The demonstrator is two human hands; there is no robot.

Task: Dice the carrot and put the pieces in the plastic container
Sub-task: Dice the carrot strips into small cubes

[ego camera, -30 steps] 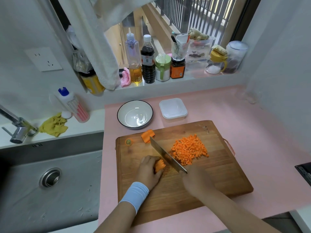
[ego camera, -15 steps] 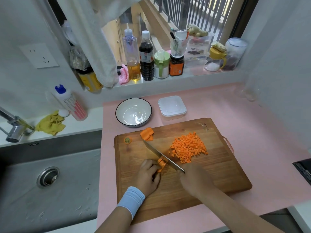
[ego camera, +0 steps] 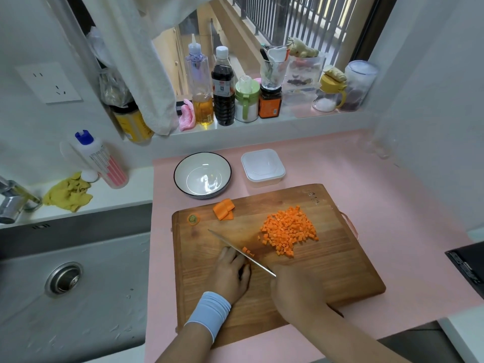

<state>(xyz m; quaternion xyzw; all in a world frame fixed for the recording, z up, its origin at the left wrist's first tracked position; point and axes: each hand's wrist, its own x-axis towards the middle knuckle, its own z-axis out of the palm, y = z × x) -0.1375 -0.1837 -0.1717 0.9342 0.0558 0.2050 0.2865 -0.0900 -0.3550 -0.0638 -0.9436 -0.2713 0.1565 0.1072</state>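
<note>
Last dicing cuts are made on the board (ego camera: 327,271): knife (ego camera: 235,247) gripped by right hand (ego camera: 296,289), left hand (ego camera: 231,276) curled, its hold hidden. Next, the container (ego camera: 264,180) behind the board must be filled.

Hiding plenty here.
Swallowing the knife (ego camera: 237,249) handle in the right hand (ego camera: 296,293), half-burying the carrot piece (ego camera: 246,250) under the left hand (ego camera: 231,277), clipping the faucet (ego camera: 11,203) at the edge.

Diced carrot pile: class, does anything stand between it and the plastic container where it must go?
Nothing visible does. Only bare cutting board and pink counter lie between the diced carrot pile and the plastic container beyond the board's far edge. The bowl sits left of that path.
</note>
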